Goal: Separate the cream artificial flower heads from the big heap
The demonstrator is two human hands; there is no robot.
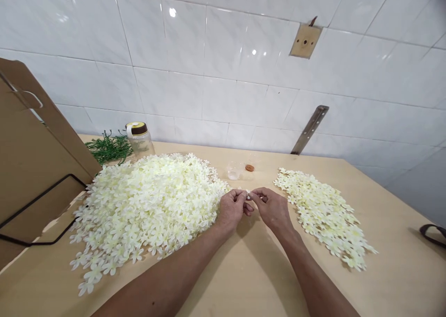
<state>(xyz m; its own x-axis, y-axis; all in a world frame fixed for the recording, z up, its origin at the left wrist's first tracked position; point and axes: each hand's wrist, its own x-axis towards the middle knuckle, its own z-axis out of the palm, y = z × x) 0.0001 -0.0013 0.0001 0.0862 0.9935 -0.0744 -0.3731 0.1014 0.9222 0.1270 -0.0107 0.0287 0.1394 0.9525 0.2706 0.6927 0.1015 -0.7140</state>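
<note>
My left hand [232, 209] and my right hand [272, 209] meet over the table, fingers closed in a pinch. Between the fingertips shows a small white piece [248, 195], mostly covered by the fingers, so its exact kind is unclear. To the left, close against my left hand, spreads a large heap of white artificial flowers [156, 196] with pale yellow centres. A smaller, flatter pile of similar flowers [324, 215] lies to the right of my right hand. Beyond my hands are a small clear container [233, 173] and a brown oval object [249, 167].
Behind the large heap stand a clear jar [141, 143] with a dark and yellow lid and a bunch of green plastic stems [109, 147]. A cardboard box [42, 122] and a black metal frame [52, 187] are on the left. A metal bracket [310, 130] leans at the tiled wall [216, 94]. A black strap [432, 232] lies far right.
</note>
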